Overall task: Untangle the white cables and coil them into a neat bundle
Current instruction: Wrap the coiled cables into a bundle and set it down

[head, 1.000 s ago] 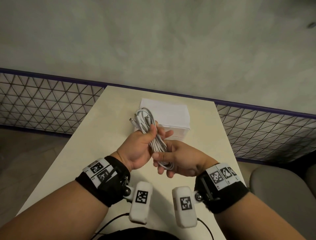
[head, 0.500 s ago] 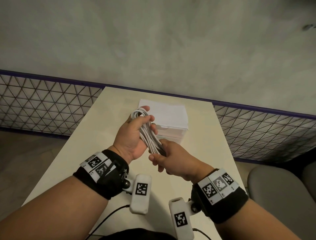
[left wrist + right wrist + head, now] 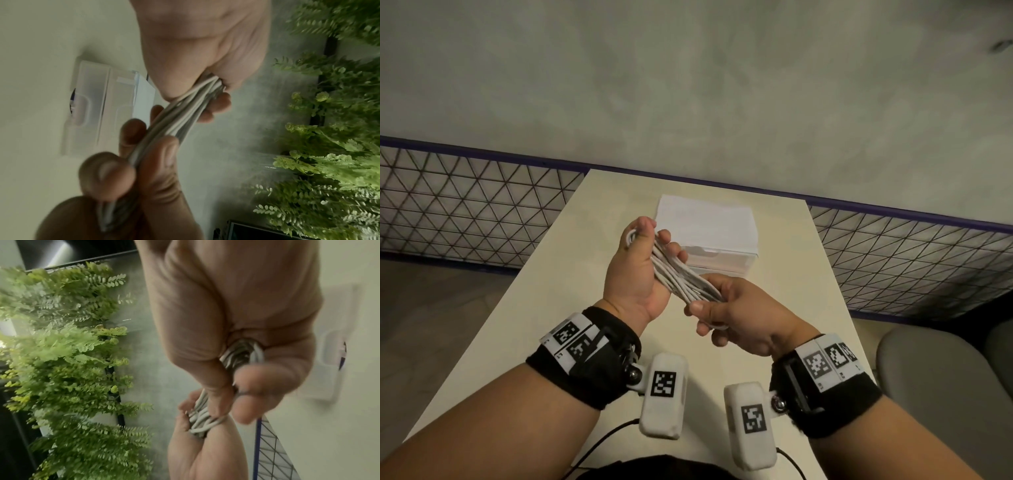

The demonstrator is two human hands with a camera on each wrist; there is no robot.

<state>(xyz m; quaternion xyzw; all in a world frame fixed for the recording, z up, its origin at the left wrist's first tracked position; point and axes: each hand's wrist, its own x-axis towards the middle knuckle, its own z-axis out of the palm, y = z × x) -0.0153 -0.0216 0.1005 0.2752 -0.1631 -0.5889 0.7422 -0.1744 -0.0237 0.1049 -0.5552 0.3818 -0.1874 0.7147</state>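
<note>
A bunch of white cables hangs in the air above the table, drawn into a long narrow hank between both hands. My left hand grips its far upper end, thumb over the loop and fingers curled round the strands. My right hand holds the near lower end, thumb on top and fingers curled beneath. In the left wrist view the strands run from the left hand down into the right hand. The right wrist view shows the looped end inside the right hand's curled fingers. No plug ends show.
A white box with a translucent front lies on the cream table just beyond the hands. A wire mesh fence and a grey wall stand behind the table. A grey chair is at the right. Green foliage hangs high up.
My hands have drawn a little apart, the left up and away, the right toward me. The bunch now lies stretched between them, and the plug end seen earlier is hidden.
</note>
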